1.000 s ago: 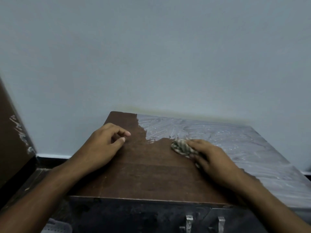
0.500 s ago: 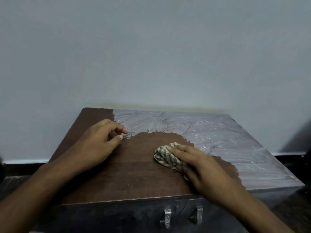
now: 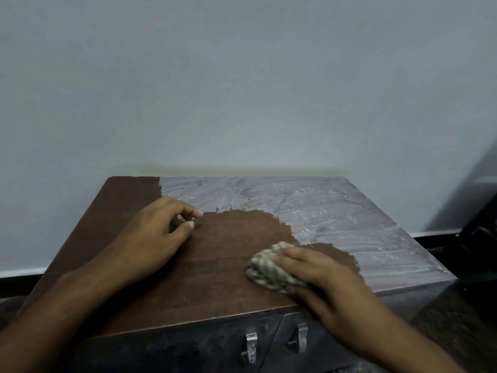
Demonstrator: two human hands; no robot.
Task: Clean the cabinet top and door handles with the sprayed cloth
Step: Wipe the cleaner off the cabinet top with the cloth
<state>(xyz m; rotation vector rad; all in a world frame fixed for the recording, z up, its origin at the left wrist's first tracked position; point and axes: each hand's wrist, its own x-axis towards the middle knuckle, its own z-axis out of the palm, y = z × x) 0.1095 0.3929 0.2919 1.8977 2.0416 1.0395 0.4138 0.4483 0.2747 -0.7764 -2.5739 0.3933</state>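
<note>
The brown cabinet top (image 3: 215, 265) is dark and wiped on its left and front, and grey and streaky with dust on its back right part (image 3: 336, 211). My right hand (image 3: 322, 281) presses a bunched striped cloth (image 3: 269, 270) onto the top near the front edge, with fingers curled over it. My left hand (image 3: 153, 238) rests on the wiped left part, fingers loosely curled and holding nothing. Two metal door handles (image 3: 251, 347) (image 3: 301, 336) hang on the dark front below the edge.
A plain grey wall (image 3: 242, 90) stands right behind the cabinet. A dark skirting strip (image 3: 18, 278) runs along the floor on the left. A dark, blurred object (image 3: 476, 232) sits to the right of the cabinet.
My right hand has dragged the cloth from the middle back toward the front right edge, widening the wiped brown patch. The view has shifted, bringing the right end of the cabinet into sight.
</note>
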